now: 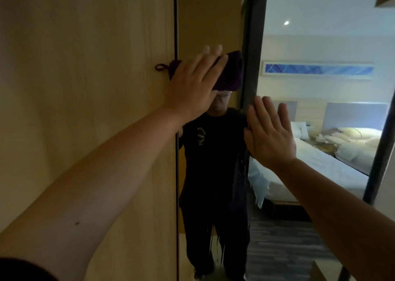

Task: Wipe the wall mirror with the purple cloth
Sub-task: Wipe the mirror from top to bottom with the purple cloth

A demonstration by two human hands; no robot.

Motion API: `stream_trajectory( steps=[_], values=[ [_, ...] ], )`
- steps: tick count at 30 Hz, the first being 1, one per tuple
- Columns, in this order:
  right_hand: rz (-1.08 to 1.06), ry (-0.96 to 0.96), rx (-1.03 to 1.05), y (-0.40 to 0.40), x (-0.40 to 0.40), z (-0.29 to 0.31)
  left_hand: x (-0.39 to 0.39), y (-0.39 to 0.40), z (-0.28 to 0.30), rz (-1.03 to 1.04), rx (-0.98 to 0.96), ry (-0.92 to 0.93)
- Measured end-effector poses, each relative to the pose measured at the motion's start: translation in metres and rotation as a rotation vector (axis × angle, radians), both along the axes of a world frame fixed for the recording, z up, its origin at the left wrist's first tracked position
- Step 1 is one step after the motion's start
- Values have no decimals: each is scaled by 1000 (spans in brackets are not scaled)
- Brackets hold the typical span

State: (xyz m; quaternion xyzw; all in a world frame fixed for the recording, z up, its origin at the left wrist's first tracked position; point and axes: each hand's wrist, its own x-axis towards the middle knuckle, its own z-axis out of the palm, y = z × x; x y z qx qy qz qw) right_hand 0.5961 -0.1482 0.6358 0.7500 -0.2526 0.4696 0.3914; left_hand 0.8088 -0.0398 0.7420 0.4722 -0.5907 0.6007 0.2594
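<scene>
The wall mirror (213, 24) starts at a thin dark edge beside a wooden panel and shows a person in dark clothes. My left hand (192, 82) lies flat against the upper left part of the glass and presses the bunched purple cloth (232, 71) onto it. The cloth sticks out past my fingers to the right, and its small hanging loop (160, 67) overlaps the wooden panel on the left. My right hand (269, 135) is raised lower right of the cloth, palm forward and fingers spread, holding nothing. Whether it touches the glass cannot be told.
A light wooden panel (85, 88) fills the left side. A dark vertical frame (254, 45) runs right of the cloth. Beyond it are beds with white bedding (333, 163), a blue wall picture (318, 69) and patterned grey carpet (277, 248).
</scene>
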Motion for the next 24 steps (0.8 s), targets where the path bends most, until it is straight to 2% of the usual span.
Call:
stream_trajectory(
  steps=[3, 6, 12, 15, 17, 20, 22, 24],
  values=[
    [20, -12, -41, -2, -1, 0, -7, -11, -17, 61, 5, -17],
    [-29, 13, 0, 0, -3, -2, -5, -9, -64, 40, 47, -58],
    [27, -60, -44, -7, -3, -15, 1, -1, -242, 93, 167, -118],
    [24, -70, -56, -10, -5, -36, 8, -2, -301, 121, 169, -89],
    [31, -55, -48, -9, -6, -43, 8, -1, -311, 113, 169, -43],
    [51, -63, 15, -7, -19, -40, 2, 5, -298, 1, 127, -24],
    [12, -125, 68, -7, -43, -29, -7, 8, -266, -108, 63, 7],
    [-56, -211, 143, -15, -76, -15, -20, 8, -210, -190, -27, 44]
  ],
)
